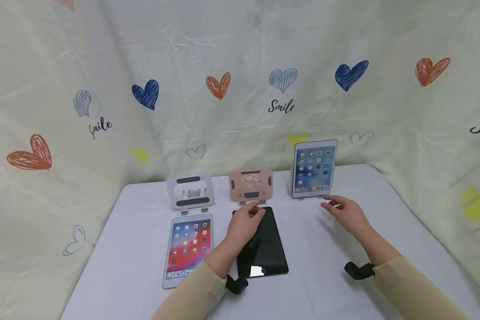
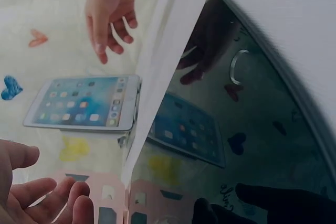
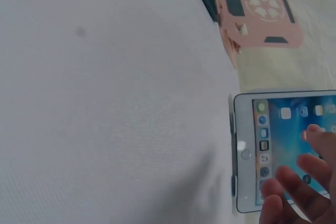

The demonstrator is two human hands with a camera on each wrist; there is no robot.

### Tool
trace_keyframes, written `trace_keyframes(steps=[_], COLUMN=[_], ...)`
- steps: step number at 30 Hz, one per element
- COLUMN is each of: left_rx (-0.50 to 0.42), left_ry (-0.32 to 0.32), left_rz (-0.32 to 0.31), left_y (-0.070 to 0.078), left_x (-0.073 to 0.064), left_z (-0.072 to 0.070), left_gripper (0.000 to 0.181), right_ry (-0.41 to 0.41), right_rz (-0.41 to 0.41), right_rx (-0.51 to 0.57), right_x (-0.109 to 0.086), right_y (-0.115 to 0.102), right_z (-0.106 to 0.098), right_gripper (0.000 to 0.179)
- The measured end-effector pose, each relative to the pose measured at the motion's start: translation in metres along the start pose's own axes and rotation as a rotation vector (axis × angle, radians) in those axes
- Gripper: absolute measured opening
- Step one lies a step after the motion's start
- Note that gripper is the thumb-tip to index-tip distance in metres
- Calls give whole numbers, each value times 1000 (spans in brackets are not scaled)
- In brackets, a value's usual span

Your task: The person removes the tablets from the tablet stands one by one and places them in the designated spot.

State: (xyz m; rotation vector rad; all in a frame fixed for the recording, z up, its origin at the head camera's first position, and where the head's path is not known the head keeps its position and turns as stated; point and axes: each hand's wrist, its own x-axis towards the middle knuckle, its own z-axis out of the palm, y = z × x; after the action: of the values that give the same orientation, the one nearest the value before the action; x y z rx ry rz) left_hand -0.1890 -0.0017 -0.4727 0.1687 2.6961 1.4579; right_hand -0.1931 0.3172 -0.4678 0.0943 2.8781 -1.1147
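My left hand is over the top end of a black tablet that lies face up on the table, its dark screen mirroring the surroundings in the left wrist view. Those fingers are loosely bent and hold nothing. Just behind them stands a pink tablet stand with dark pads. On the right, a white tablet leans upright on a stand mostly hidden behind it, its screen lit with app icons. Close to its lower right corner hovers my right hand, fingers spread loosely with nothing between them.
A white tablet with a red and blue screen lies flat at the left. Behind it stands a light grey tablet stand. A cream curtain printed with hearts hangs along the back of the white-covered table.
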Motion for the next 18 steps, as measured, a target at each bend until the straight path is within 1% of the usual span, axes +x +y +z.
trace_keyframes(steps=[5,8,13,18], left_rx=[-40,-58,-46,-41], left_ry=[8,13,35,48], left_rz=[23,26,37,32], left_y=[8,12,13,14], left_x=[7,11,20,29], left_z=[4,7,14,23], left_gripper=[40,41,42,42], right_ry=[24,31,43,71], right_rz=[10,16,28,34], right_rx=[4,11,35,42], right_x=[6,10,14,19], right_y=[1,2,2,4], right_z=[-4,-7,-11,-14], right_gripper=[59,60,67,70])
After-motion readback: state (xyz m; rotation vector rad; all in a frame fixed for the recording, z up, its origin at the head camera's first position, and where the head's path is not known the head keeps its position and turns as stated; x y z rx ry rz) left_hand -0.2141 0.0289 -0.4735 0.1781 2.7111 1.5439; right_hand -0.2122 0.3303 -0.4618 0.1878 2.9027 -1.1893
